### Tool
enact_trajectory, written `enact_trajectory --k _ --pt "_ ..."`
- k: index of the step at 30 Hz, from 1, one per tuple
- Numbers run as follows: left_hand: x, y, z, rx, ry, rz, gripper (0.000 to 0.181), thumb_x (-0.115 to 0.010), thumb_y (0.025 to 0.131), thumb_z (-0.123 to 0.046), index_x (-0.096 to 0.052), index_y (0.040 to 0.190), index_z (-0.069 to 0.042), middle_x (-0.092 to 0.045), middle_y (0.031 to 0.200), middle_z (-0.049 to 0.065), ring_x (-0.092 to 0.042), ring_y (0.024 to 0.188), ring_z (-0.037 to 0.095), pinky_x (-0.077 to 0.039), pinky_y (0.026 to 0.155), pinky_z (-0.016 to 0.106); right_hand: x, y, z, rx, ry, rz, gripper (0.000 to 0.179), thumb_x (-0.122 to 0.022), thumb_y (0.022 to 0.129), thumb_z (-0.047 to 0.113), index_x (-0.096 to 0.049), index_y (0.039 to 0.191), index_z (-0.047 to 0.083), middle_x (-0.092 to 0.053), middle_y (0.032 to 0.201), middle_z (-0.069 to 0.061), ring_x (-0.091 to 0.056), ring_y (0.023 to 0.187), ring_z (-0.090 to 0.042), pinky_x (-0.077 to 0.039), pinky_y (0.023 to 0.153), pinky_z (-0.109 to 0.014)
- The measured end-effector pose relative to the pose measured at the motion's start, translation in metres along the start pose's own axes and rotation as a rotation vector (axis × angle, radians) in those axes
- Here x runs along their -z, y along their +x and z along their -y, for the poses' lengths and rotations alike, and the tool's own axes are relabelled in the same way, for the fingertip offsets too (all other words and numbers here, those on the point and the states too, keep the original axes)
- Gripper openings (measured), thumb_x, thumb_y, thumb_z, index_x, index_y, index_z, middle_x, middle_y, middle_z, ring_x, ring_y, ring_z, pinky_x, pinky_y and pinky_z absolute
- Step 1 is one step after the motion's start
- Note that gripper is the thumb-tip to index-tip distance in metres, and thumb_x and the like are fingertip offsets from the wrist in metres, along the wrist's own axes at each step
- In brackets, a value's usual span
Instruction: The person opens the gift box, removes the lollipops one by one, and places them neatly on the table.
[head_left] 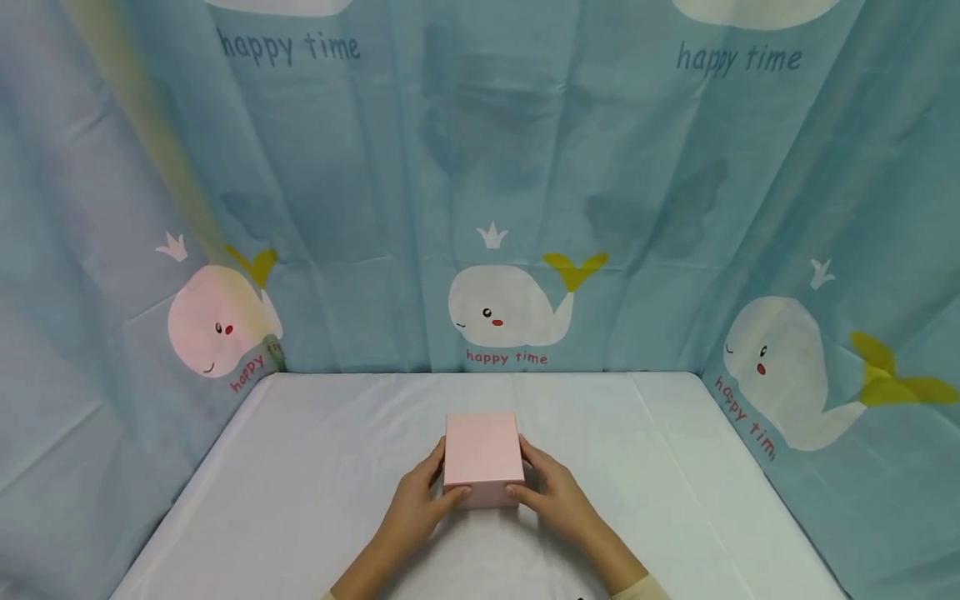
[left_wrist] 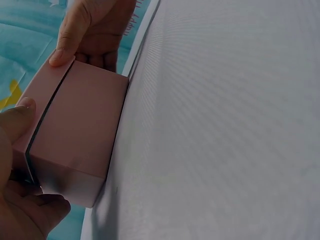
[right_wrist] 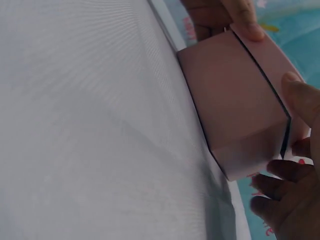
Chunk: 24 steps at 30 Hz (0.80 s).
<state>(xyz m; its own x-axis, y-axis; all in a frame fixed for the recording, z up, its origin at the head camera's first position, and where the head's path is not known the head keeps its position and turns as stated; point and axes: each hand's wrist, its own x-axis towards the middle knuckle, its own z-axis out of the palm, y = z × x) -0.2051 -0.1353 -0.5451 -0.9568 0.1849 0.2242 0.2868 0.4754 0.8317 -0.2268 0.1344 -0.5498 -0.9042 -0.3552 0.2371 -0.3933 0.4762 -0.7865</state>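
A pink square box [head_left: 482,448] stands on the white-covered table, in front of the person. My left hand [head_left: 417,497] grips it from the left, thumb on the near face and fingers along the side. On the opposite side my right hand [head_left: 558,495] holds it the same way. Both wrist views show a dark seam between the shallow lid [left_wrist: 46,97] and the deeper base [right_wrist: 232,95]. The thumbs press on the lid's side, above that seam. The base's underside lies at the tablecloth, and the inside of the box is hidden.
A white cloth covers the table [head_left: 315,492]. Blue curtains [head_left: 510,167] printed with whales and lettering hang behind it and along both sides, meeting the table's edges.
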Motion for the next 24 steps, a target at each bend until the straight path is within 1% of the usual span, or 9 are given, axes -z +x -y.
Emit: enact_trajectory --k 3,6,8,11,13,15,17,21,24 --pt "0.000 0.002 -0.002 -0.008 0.013 -0.014 0.102 -0.079 0.085 -0.051 -0.026 0.163 -0.011 -0.030 0.166 0.002 -0.036 0.150 0.022 -0.042 0.117 0.040 0.003 0.001 0.001 0.018 -0.017 -0.021 0.093 -0.075 0.087 0.055 -0.034 0.161 0.017 -0.034 0.166 0.001 -0.032 0.153 -0.027 -0.032 0.122 -0.058" --pt "0.000 0.001 -0.003 -0.018 0.029 -0.030 0.102 -0.080 0.085 -0.050 -0.027 0.162 -0.009 -0.030 0.166 0.006 -0.037 0.150 0.026 -0.042 0.116 0.043 0.005 0.001 0.001 0.036 -0.021 -0.023 0.092 -0.076 0.088 0.054 -0.033 0.161 0.018 -0.028 0.169 0.003 -0.026 0.156 -0.028 -0.029 0.123 -0.059" --pt "-0.001 0.000 -0.003 -0.014 0.026 -0.032 0.103 -0.080 0.084 -0.050 -0.028 0.162 -0.010 -0.030 0.166 0.006 -0.036 0.150 0.026 -0.042 0.116 0.043 0.006 0.000 0.001 0.055 -0.037 -0.033 0.092 -0.077 0.087 0.053 -0.034 0.161 0.018 -0.028 0.169 0.005 -0.025 0.156 -0.027 -0.027 0.124 -0.058" --pt "-0.001 -0.001 -0.004 -0.021 0.025 -0.031 0.102 -0.079 0.085 -0.052 -0.026 0.163 -0.011 -0.029 0.167 0.006 -0.035 0.150 0.025 -0.041 0.117 0.043 0.005 0.001 0.001 0.103 -0.059 -0.075 0.090 -0.079 0.086 0.050 -0.038 0.159 0.017 -0.031 0.168 0.004 -0.023 0.157 -0.028 -0.022 0.127 -0.047" --pt "-0.001 0.000 -0.004 -0.031 0.027 -0.034 0.102 -0.078 0.086 -0.053 -0.025 0.163 -0.011 -0.029 0.167 0.007 -0.035 0.150 0.025 -0.041 0.117 0.043 0.005 0.001 0.001 0.147 -0.065 -0.111 0.088 -0.081 0.085 0.047 -0.042 0.158 0.015 -0.035 0.166 0.000 -0.022 0.157 -0.028 -0.016 0.130 -0.035" --pt "0.000 -0.001 -0.005 -0.031 0.025 -0.034 0.103 -0.078 0.085 -0.053 -0.025 0.163 -0.012 -0.029 0.167 0.006 -0.036 0.150 0.025 -0.041 0.117 0.043 0.005 0.002 0.001 0.185 -0.056 -0.136 0.086 -0.082 0.085 0.044 -0.044 0.156 0.014 -0.038 0.165 -0.001 -0.022 0.157 -0.027 -0.009 0.129 -0.024" --pt "0.001 -0.002 -0.007 -0.022 0.031 -0.031 0.104 -0.080 0.085 -0.050 -0.024 0.164 -0.014 -0.029 0.167 0.004 -0.036 0.150 0.025 -0.040 0.118 0.045 0.005 0.002 0.002 0.211 -0.042 -0.156 0.083 -0.083 0.085 0.041 -0.046 0.155 0.013 -0.041 0.163 -0.003 -0.025 0.156 -0.027 -0.008 0.127 -0.016" --pt "0.004 -0.004 -0.011 0.000 0.021 -0.003 0.109 -0.087 0.080 -0.040 -0.021 0.164 -0.021 -0.025 0.168 0.000 -0.032 0.152 0.025 -0.034 0.122 0.049 0.005 0.001 0.005 0.196 -0.004 -0.192 0.079 -0.085 0.084 0.036 -0.051 0.152 0.015 -0.046 0.160 0.000 -0.032 0.153 -0.030 -0.011 0.125 -0.012" --pt "0.006 -0.004 -0.013 -0.026 0.037 0.008 0.114 -0.090 0.077 -0.035 -0.018 0.165 -0.023 -0.022 0.168 -0.001 -0.028 0.154 0.026 -0.031 0.123 0.051 0.007 0.001 0.009 0.165 0.021 -0.211 0.076 -0.085 0.084 0.034 -0.052 0.151 0.017 -0.047 0.158 0.004 -0.036 0.151 -0.032 -0.014 0.123 -0.010"
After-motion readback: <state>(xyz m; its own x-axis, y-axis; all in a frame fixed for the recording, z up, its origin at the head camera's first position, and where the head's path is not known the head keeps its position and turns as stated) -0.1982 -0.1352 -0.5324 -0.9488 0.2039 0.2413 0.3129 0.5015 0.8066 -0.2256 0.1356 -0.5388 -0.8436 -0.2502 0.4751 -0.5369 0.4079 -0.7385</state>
